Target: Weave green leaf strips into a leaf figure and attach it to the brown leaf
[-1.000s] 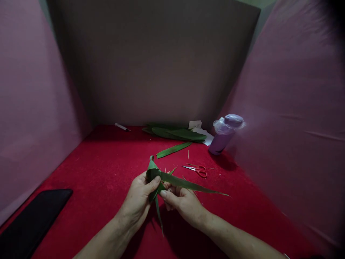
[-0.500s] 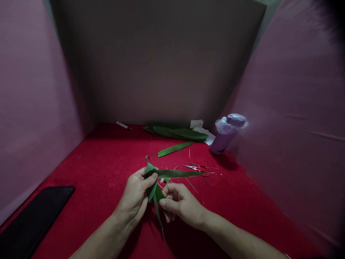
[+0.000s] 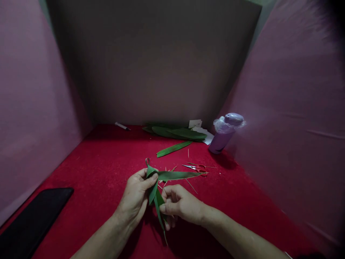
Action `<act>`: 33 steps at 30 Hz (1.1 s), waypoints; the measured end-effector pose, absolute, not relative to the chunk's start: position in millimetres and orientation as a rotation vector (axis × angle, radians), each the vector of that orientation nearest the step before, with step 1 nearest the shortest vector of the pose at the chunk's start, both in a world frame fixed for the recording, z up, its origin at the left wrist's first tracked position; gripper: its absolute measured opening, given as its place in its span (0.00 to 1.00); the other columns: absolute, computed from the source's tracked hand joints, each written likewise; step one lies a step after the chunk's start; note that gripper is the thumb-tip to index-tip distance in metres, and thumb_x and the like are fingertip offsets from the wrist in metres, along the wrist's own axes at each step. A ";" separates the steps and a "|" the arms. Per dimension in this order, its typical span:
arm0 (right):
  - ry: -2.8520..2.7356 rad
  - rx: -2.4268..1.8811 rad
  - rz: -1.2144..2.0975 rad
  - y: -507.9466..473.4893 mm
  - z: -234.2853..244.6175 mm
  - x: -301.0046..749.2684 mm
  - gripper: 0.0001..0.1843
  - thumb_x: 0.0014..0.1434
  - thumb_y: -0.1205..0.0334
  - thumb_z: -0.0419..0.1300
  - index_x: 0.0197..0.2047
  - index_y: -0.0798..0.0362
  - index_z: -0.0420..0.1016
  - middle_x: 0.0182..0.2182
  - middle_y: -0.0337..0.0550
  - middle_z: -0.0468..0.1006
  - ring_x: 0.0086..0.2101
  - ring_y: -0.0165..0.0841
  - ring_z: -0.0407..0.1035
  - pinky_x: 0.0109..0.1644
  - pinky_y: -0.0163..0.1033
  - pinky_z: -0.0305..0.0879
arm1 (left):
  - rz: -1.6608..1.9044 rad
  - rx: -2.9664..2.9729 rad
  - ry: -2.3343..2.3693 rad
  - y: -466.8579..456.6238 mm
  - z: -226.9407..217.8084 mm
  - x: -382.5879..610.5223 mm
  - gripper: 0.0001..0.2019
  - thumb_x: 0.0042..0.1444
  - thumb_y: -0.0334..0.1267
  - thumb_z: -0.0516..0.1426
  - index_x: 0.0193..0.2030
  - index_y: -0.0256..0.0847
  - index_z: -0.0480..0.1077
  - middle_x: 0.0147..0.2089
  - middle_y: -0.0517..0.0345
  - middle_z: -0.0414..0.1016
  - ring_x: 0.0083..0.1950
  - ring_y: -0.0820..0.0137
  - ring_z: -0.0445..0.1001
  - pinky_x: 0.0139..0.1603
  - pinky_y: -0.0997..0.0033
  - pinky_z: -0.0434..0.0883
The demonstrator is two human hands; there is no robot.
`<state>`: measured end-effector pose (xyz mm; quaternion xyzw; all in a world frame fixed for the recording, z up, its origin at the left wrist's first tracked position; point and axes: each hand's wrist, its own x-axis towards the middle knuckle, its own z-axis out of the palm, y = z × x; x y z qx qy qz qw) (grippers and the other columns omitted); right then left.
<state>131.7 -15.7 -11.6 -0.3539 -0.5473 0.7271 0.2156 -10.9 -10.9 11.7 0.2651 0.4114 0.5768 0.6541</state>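
My left hand [image 3: 138, 192] pinches a folded green leaf [image 3: 152, 172] between thumb and fingers. A small loop sticks up at the top of the fold. One long strip [image 3: 178, 175] of the leaf points right, and narrower strips hang down below the thumb. Close by on the right, my right hand [image 3: 182, 205] is closed, its thumb and fingers pinching one of the lower strips. The inner fingers of the right hand are partly hidden. Behind the long strip lie red-handled scissors [image 3: 198, 168] and several thin leaf slivers.
A pile of long green leaves [image 3: 178, 133] lies at the back, with white paper slips [image 3: 195, 123] beside it. A single leaf [image 3: 174, 148] lies in front. At right stands a purple bottle [image 3: 222, 142] with plastic wrap; a syringe [image 3: 122, 126] and black mat [image 3: 40, 216] are left.
My right hand has shifted slightly down with the lower strip. The hanging strips sit a little lower. My left hand keeps its hold with barely any movement.
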 end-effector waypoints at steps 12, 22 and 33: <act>-1.428 -0.943 1.800 -16.4 -12.0 121.2 0.22 0.48 0.43 0.58 0.28 0.54 0.59 0.15 0.34 0.71 0.16 0.25 0.64 0.21 0.30 0.55 | 1.247 0.652 0.822 -14.7 16.4 -12.6 0.16 0.40 0.32 0.66 0.37 0.36 0.68 0.26 0.61 0.71 0.24 0.74 0.71 0.23 0.78 0.67; -1.345 -0.973 1.870 -26.0 -16.6 116.2 0.22 0.46 0.45 0.61 0.29 0.54 0.59 0.13 0.33 0.69 0.15 0.26 0.65 0.19 0.30 0.57 | 1.382 0.611 0.949 -7.7 21.0 -19.2 0.09 0.48 0.37 0.61 0.33 0.33 0.71 0.31 0.50 0.79 0.30 0.72 0.75 0.32 0.77 0.71; -1.451 -0.950 1.879 -33.4 -31.1 115.9 0.14 0.55 0.52 0.56 0.31 0.55 0.61 0.19 0.35 0.69 0.16 0.24 0.63 0.21 0.30 0.62 | 1.397 0.570 0.965 -4.2 19.3 -19.1 0.07 0.47 0.34 0.62 0.30 0.31 0.71 0.27 0.50 0.78 0.28 0.70 0.76 0.30 0.75 0.73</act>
